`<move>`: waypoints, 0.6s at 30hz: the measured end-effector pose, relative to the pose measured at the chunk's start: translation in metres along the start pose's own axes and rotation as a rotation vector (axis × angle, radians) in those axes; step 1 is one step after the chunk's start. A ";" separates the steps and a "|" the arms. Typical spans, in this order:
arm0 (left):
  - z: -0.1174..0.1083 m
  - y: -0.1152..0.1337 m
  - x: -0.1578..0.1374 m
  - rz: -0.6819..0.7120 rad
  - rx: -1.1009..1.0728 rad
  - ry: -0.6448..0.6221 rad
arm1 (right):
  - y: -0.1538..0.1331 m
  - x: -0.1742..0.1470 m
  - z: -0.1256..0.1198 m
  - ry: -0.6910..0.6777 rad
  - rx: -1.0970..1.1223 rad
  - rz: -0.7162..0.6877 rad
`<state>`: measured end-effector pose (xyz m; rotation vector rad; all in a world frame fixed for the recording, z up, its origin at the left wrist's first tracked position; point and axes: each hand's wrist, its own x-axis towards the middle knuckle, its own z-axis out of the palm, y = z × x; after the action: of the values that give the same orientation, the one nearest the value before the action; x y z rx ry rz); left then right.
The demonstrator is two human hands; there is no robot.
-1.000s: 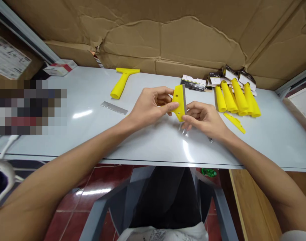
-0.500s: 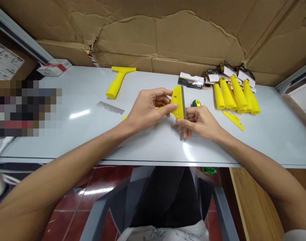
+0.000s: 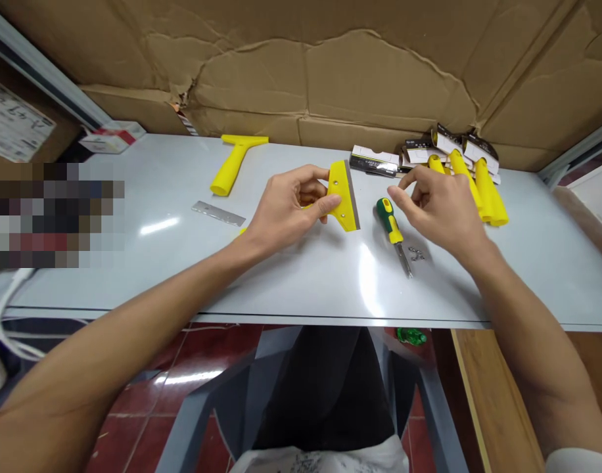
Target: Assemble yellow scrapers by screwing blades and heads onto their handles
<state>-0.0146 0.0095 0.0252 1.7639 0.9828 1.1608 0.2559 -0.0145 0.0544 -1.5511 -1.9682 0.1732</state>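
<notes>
My left hand (image 3: pixel 294 207) is closed around the handle of a yellow scraper (image 3: pixel 344 207), with its blade edge facing right. Two metal screw spots show on the scraper's head. Over the table's right side hovers my right hand (image 3: pixel 441 203), thumb and forefinger apart, with nothing visible between them. Below its thumb lies a green and yellow screwdriver (image 3: pixel 390 222), tip towards me. Several small screws (image 3: pixel 416 253) rest beside the shaft. Behind the right hand are several yellow scraper handles (image 3: pixel 491 194), partly hidden by it.
A loose metal blade (image 3: pixel 218 213) and another yellow scraper handle (image 3: pixel 229 167) lie on the left of the table (image 3: pixel 301 289). Black and white packaging cards (image 3: pixel 374 161) sit along the cardboard (image 3: pixel 252 72) at the back. A small white and red box (image 3: pixel 112 138) stands far left.
My right hand has left the scraper and moved right and up, uncovering the screwdriver and screws. It now covers the small yellow plate. My left hand still holds the scraper, tilted slightly differently.
</notes>
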 end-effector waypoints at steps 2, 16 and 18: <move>0.000 -0.001 0.000 -0.007 0.015 0.005 | 0.008 0.002 -0.006 -0.116 -0.192 0.020; 0.001 -0.010 0.001 -0.020 0.067 0.013 | 0.003 0.001 0.005 -0.392 0.445 0.216; 0.001 -0.009 0.001 -0.015 0.071 0.004 | 0.012 0.004 0.003 -0.319 0.459 0.180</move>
<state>-0.0153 0.0136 0.0170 1.8069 1.0498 1.1333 0.2642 -0.0063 0.0480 -1.4498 -1.8384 0.9290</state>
